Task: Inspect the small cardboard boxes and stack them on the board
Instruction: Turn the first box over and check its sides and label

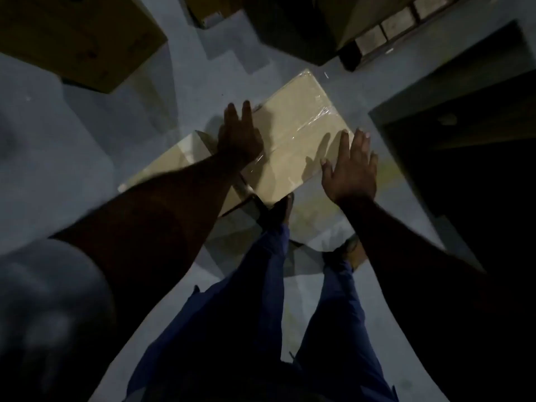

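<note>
A pale cardboard box point(293, 137) sealed with clear tape lies below me, in the middle of the view. It rests partly on a second cardboard box point(171, 166) to its left. My left hand point(239, 137) lies flat on the taped box's left edge, fingers spread. Fingers apart, my right hand point(352, 169) is at the box's right edge; whether it touches is unclear. Neither hand grips anything. A pale flat sheet point(316, 227) under my feet may be the board; the dim light leaves that unsure.
The grey floor point(87, 134) is dim. A large brown carton point(78, 39) stands at the upper left. More cartons point(377, 27) crowd the top right. A dark recess point(464, 134) lies to the right. My legs in blue trousers point(261, 300) stand just before the boxes.
</note>
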A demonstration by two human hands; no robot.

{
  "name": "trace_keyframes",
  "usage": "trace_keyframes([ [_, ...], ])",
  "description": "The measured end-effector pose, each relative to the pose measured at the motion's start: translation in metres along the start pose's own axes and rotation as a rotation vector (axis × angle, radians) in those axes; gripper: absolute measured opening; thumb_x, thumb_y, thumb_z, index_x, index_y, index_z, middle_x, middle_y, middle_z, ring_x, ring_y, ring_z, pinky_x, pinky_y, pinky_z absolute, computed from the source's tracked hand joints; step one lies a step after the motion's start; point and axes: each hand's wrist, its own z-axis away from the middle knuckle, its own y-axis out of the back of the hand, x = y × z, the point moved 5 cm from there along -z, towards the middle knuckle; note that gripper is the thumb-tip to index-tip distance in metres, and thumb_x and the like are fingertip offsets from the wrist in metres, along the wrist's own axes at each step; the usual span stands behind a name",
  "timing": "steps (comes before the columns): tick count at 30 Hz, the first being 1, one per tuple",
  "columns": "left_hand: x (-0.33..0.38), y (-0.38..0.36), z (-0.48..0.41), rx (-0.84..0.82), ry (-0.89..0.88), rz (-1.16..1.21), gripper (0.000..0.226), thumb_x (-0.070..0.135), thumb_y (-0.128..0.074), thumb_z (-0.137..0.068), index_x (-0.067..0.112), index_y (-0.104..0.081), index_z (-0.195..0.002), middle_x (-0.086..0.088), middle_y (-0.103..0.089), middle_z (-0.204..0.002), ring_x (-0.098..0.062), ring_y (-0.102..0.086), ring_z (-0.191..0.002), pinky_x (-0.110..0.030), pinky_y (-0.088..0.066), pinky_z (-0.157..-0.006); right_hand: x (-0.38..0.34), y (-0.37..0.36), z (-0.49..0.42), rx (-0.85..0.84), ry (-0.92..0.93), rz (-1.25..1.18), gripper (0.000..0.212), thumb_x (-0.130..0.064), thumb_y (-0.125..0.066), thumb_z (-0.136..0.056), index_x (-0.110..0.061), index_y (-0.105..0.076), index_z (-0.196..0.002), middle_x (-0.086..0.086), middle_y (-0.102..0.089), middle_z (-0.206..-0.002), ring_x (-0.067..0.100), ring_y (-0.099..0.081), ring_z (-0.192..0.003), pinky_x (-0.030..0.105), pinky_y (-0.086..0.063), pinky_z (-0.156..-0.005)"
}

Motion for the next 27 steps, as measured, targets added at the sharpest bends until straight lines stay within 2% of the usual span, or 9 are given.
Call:
trace_keyframes([
  [5,-0.021,-0.043,0.016,0.036,0.411,0.288,0.100,0.037,-0.065,-0.093,0.017,0.002,-0.163,-0.022,0.004,-0.168,-0.042,-0.014,-0.153,-0.051,-0.027,-0.123,0.001,-0.001,-0.047,-0.083,0.049,0.062,0.080,-0.046,-0.046,-0.101,-0.008,-0.017,-0.165,0.027,-0.009,-0.170,0.044,-0.010,-0.158,0.060,-0.021,-0.124],
  [8,-0.017,-0.064,0.033,0.026,0.557,0.436,0.093,0.030,-0.063,-0.096,0.016,-0.002,-0.164,-0.017,0.005,-0.169,-0.037,-0.017,-0.153,-0.042,-0.025,-0.124,-0.004,-0.003,-0.068,-0.141,0.055,0.019,0.083,-0.042,-0.057,-0.101,-0.018,-0.012,-0.167,0.025,0.002,-0.172,0.043,-0.003,-0.159,0.058,-0.018,-0.126],
  [10,-0.016,-0.079,0.042,0.020,0.615,0.504,0.091,0.026,-0.065,-0.094,0.021,-0.007,-0.165,-0.016,0.004,-0.168,-0.037,-0.019,-0.151,-0.040,-0.027,-0.120,-0.005,-0.003,-0.079,-0.167,0.027,-0.043,0.085,-0.041,-0.062,-0.100,-0.028,-0.011,-0.167,0.023,0.007,-0.172,0.045,-0.006,-0.158,0.058,-0.020,-0.126],
  [12,-0.019,-0.093,0.044,0.022,0.622,0.528,0.090,0.028,-0.067,-0.092,0.027,-0.012,-0.164,-0.017,0.001,-0.168,-0.040,-0.021,-0.148,-0.040,-0.027,-0.119,-0.003,-0.008,-0.085,-0.218,-0.003,-0.101,0.087,-0.041,-0.066,-0.099,-0.036,-0.011,-0.166,0.020,0.010,-0.172,0.049,-0.017,-0.155,0.058,-0.026,-0.124],
  [15,-0.025,-0.107,0.037,0.009,0.578,0.654,0.088,0.032,-0.070,-0.095,0.027,-0.015,-0.163,-0.015,0.000,-0.169,-0.032,-0.014,-0.153,-0.021,-0.015,-0.112,0.003,-0.020,-0.094,-0.349,-0.004,-0.201,0.089,-0.044,-0.067,-0.096,-0.041,-0.010,-0.164,0.022,-0.002,-0.171,0.052,-0.031,-0.148,0.058,-0.033,-0.120],
  [18,-0.035,-0.114,0.026,-0.022,0.541,0.696,0.100,0.039,-0.078,-0.087,0.038,-0.012,-0.163,-0.014,-0.006,-0.168,-0.037,-0.021,-0.151,-0.035,-0.032,-0.116,0.006,-0.024,-0.104,-0.420,0.025,-0.184,0.092,-0.051,-0.069,-0.092,-0.038,-0.015,-0.165,0.024,-0.031,-0.153,0.051,-0.041,-0.135,0.056,-0.040,-0.113],
  [20,-0.036,-0.112,0.023,-0.035,0.544,0.672,0.106,0.052,-0.079,-0.079,0.043,-0.012,-0.162,-0.016,-0.007,-0.167,-0.040,-0.022,-0.150,-0.043,-0.034,-0.119,0.004,-0.022,-0.107,-0.444,0.018,-0.167,0.096,-0.056,-0.070,-0.089,-0.040,-0.013,-0.164,0.024,-0.033,-0.149,0.051,-0.039,-0.132,0.056,-0.040,-0.112],
  [23,-0.030,-0.101,0.023,-0.016,0.514,0.509,0.100,0.062,-0.069,-0.084,0.041,-0.010,-0.162,-0.021,-0.006,-0.168,-0.044,-0.013,-0.152,-0.045,-0.021,-0.125,-0.003,-0.014,-0.106,-0.411,-0.004,-0.145,0.099,-0.060,-0.072,-0.085,-0.042,-0.013,-0.163,0.025,-0.030,-0.149,0.052,-0.035,-0.132,0.057,-0.035,-0.112],
  [27,-0.005,-0.062,0.034,0.075,0.454,0.270,0.077,0.059,-0.048,-0.101,0.033,-0.012,-0.164,-0.026,0.005,-0.167,-0.042,-0.003,-0.155,-0.044,-0.010,-0.125,-0.002,0.014,-0.097,-0.310,-0.042,-0.126,0.091,-0.064,-0.069,-0.085,-0.041,-0.023,-0.161,0.025,-0.026,-0.152,0.051,-0.028,-0.138,0.057,-0.027,-0.114],
])
